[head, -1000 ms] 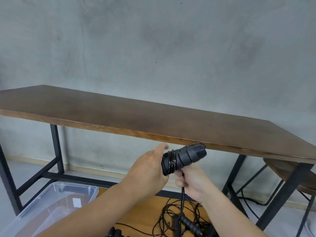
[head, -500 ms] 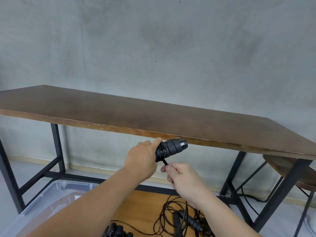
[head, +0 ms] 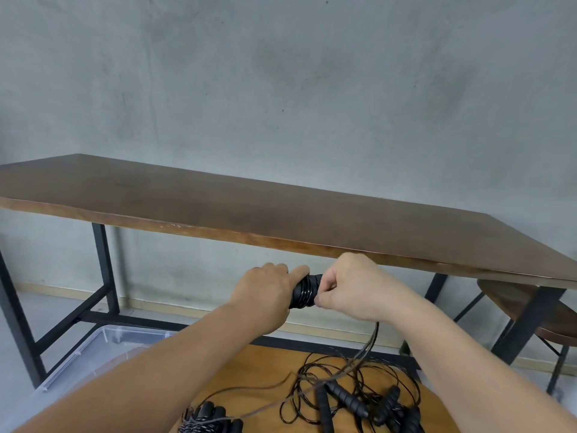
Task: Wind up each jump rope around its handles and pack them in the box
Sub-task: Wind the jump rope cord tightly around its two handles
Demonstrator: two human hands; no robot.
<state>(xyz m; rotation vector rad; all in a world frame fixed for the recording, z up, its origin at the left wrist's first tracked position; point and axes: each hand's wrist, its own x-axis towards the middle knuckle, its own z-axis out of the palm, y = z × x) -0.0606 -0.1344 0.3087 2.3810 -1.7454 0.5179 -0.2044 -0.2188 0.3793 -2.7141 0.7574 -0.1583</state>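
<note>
Jump-rope handles, ribbed black cylinders cord-wrapped, gripped by both hands.

One head-worn view looks forward and slightly down. The fingers sit near, low of centre. Beyond them stands the table.

Low wooden surface at near centre, light orange-brown. On it: tangle of loose black ropes with several black ribbed handles, right of centre. Wound bundles at near edge, left of tangle, partly cut off by frame. Clear plastic box just left of surface, on grey floor. Dark wooden table stands farther off, on black metal legs.
</note>
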